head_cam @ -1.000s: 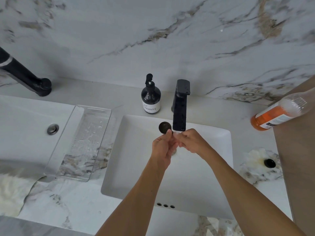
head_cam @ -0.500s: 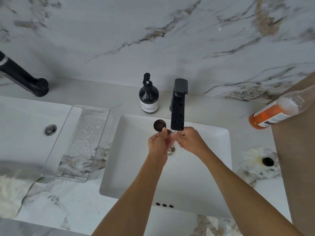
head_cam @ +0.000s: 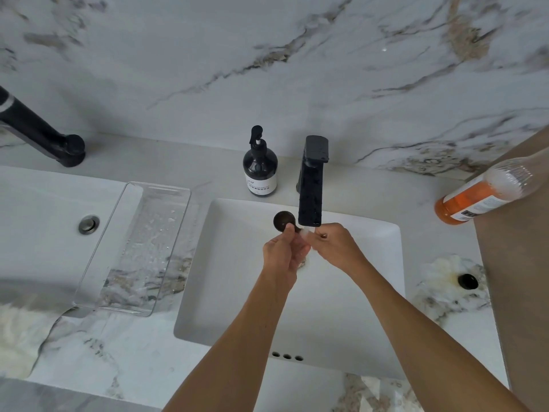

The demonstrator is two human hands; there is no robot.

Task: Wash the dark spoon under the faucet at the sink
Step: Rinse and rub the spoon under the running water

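Sink (head_cam: pixel 350 322): white basin, my hands over its back half.
Faucet (head_cam: pixel 310 185): black, spout just above my fingers.
Left hand (head_cam: pixel 282 254): pinching the spoon's neck.
Right hand (head_cam: pixel 335 248): curled around the handle end, I think; foam hides it.
Dark spoon (head_cam: pixel 283 220): bowl points back-left, long axis toward my right hand, handle hidden.

Home bathroom: marble vanity (head_cam: pixel 142 346), sinks (head_cam: pixel 371 292), soap bottle (head_cam: pixel 260 171).
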